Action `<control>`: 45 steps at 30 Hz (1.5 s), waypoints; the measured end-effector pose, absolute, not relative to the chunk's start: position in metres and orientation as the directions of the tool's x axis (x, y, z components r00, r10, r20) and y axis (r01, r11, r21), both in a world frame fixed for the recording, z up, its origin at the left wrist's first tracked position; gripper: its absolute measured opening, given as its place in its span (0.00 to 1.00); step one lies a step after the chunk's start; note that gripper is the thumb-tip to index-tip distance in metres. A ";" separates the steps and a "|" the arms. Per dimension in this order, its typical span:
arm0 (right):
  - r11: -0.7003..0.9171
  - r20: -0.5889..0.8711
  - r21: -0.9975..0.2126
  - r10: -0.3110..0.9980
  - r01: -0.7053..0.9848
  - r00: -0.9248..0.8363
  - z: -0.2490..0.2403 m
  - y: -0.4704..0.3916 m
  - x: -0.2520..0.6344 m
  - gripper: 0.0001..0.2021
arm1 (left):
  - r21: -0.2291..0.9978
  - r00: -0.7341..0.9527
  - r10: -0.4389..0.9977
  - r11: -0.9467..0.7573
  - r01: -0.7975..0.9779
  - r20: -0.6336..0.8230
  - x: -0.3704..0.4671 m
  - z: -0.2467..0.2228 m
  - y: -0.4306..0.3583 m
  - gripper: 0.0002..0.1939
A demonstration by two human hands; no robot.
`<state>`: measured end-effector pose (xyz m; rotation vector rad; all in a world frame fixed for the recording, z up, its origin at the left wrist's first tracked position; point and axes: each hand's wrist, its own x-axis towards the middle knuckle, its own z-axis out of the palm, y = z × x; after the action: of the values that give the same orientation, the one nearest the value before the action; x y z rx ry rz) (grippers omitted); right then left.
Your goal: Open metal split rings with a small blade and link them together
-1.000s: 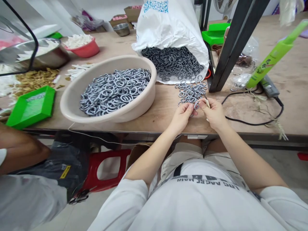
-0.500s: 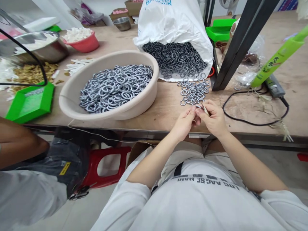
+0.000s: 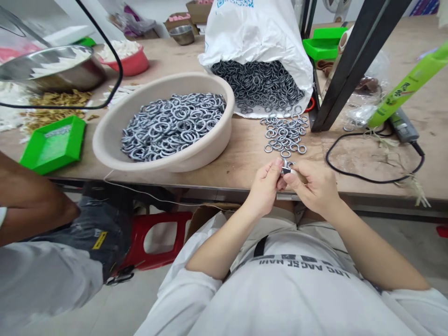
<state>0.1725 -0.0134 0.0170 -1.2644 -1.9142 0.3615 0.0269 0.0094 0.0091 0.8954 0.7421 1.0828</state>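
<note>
Bench (image 3: 245, 140) is crowded, wood top. White sack (image 3: 259, 37) at the back, mouth facing the person, grey rings spilling out. Beige basin (image 3: 206, 151) left of that, full of bigger-looking grey rings, blocks the left side of the work spot. Co-worker's arm (image 3: 38, 200) at far left, near the green tray. Dark post (image 3: 355, 65) slants up just right of the sack, walls off the right side. Steel bowl (image 3: 84, 74) with white pieces at back left, black curved bar (image 3: 117, 60) crossing in front of it. Red stool (image 3: 140, 242) below the bench edge, left. Lime-green stick (image 3: 409, 86) tilted on the right, low end by a grey block (image 3: 404, 127) whose black cord (image 3: 371, 179) loops near the right hand. Red bowl (image 3: 135, 63) behind the basin, green tray (image 3: 72, 148) left of it. Loose rings (image 3: 285, 133) spread between sack and hands. Left hand (image 3: 265, 187): fingers pinching one grey ring (image 3: 285, 162) at the bench edge. Right hand (image 3: 317, 184): fingers closed on a small dark piece (image 3: 287, 171) at that ring; can't tell what it is.
</note>
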 end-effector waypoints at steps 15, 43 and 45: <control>0.472 0.440 -0.589 0.868 0.657 -0.229 0.021 -0.020 0.171 0.20 | 0.851 0.339 0.925 0.313 -0.422 -0.171 0.030 0.014 0.003 0.26; 0.088 0.089 -0.996 0.995 -0.030 -0.048 -0.006 0.014 0.169 0.14 | 0.965 0.201 0.979 0.066 -0.253 -0.015 0.015 -0.016 0.011 0.15; 0.009 0.023 -0.981 0.997 -0.196 -0.071 -0.004 0.006 0.161 0.15 | 0.970 0.201 0.979 0.019 -0.241 0.031 0.018 -0.016 0.009 0.15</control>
<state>0.1614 0.0058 -0.0040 -1.0159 -1.1222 1.3366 0.0181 0.0089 -0.0161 1.1234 0.8803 1.1685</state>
